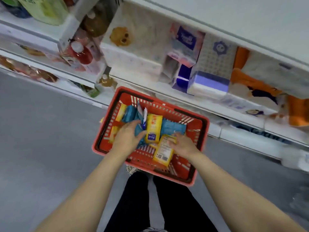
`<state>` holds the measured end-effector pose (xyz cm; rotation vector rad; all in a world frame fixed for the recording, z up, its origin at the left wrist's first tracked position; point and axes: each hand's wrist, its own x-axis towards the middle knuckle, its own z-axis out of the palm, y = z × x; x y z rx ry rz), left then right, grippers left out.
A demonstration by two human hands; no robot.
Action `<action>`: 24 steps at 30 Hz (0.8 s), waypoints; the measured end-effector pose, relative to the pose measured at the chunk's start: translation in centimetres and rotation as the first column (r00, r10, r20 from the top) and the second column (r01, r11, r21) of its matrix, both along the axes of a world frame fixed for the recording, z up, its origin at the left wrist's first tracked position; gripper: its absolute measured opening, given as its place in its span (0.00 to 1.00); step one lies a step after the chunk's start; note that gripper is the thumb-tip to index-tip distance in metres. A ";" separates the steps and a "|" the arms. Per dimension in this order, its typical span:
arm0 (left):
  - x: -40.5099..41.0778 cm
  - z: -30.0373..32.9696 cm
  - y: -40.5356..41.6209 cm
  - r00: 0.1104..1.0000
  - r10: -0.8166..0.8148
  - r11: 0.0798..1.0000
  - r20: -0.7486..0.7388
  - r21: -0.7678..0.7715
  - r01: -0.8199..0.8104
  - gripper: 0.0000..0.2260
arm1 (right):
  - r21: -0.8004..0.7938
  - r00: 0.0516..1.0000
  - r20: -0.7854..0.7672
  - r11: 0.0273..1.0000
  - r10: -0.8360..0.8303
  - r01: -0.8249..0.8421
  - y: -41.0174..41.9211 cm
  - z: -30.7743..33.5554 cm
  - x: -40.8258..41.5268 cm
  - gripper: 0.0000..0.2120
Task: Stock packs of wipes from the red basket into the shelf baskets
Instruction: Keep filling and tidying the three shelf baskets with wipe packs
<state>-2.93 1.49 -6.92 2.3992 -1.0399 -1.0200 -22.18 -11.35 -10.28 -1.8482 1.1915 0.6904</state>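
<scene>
The right hand (183, 144) is down inside the red basket (199, 131), fingers curled over the upper end of a yellow pack (163, 152) that leans on the basket's near wall. It looks like a grasp just closing on that pack, though the thumb side is hidden, so how firm it is cannot be told. The pack's long axis runs from the hand down toward the person, so a lift would take it by one short end.

The left hand (127, 136) lies across from it, palm down and fingers spread, on a teal pack (138, 129) and touching the edge of an upright yellow pack (153, 129); it rests there loosely, not closed on anything. More teal and yellow packs fill the far half of the basket, which sits on the grey floor (41, 131) against the foot of the shelves (184, 96).

Both forearms reach straight down and forward, nearly parallel, with the right hand nearer a pick. The shelves are blurred, and no shelf baskets can be made out.
</scene>
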 end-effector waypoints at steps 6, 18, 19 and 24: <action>0.7 -6.7 -1.0 0.992 -0.004 0.995 -0.129 0.096 0.016 0.23 | -0.268 0.998 -0.049 0.963 -0.030 0.015 -2.0 -7.2 2.3 0.28; 1.5 -10.7 1.1 0.955 0.260 0.962 -0.145 0.129 -0.242 0.27 | -0.361 0.944 -0.318 0.910 0.086 -0.204 -3.6 -12.7 2.1 0.31; 1.4 -10.7 0.9 0.954 0.266 0.960 -0.139 0.123 -0.250 0.26 | -0.353 0.953 -0.282 0.912 0.109 -0.208 -3.7 -12.5 1.9 0.29; -0.2 -10.1 -0.4 0.863 0.382 0.924 -0.332 0.129 -0.360 0.24 | -0.358 0.998 -0.061 0.934 -0.031 0.007 -4.1 -9.3 2.4 0.08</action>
